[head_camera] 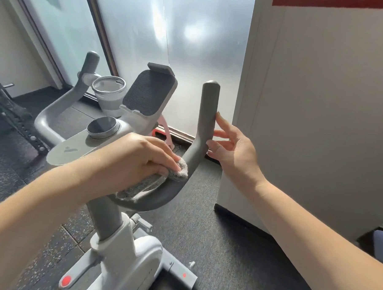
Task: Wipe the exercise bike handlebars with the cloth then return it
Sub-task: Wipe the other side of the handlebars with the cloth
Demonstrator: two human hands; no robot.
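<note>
Where dark speckled floor (203,244) meets frosted glass (201,46) — left hand (137,162) fingers clamped on cloth (176,170), right hand (234,153) fingers spread beside handlebar (205,123).

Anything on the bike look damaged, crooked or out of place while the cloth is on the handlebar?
Nothing stands out. The left hand presses the grey cloth onto the curve of the right handlebar, and the right hand steadies the upright part with open fingers. The phone holder and round display look intact.
</note>
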